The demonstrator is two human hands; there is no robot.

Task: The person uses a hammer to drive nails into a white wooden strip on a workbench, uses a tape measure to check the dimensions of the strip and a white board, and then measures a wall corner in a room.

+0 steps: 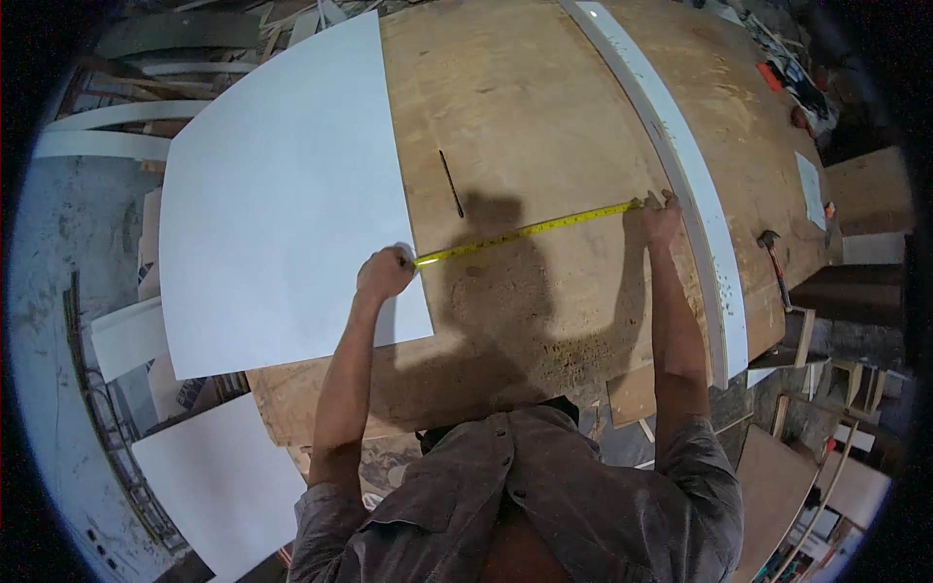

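A yellow tape measure [530, 231] is stretched across the brown wooden tabletop [505, 87] between my hands. My left hand [386, 273] is closed around the tape's case at the right edge of a large white board [282, 194]. My right hand [662, 220] grips the far end of the blade, beside a long white-faced strip [692, 175] that runs along the table. Beyond the tape, a thin dark pencil-like stick [451, 183] lies on the wood, touched by neither hand.
A hammer [775, 267] lies right of the strip, near the table's right edge. A small white sheet [809, 185] is farther back. Another white panel [222, 476] leans below left. Wood offcuts and curved white pieces [117, 131] crowd the left floor; frames stand at lower right.
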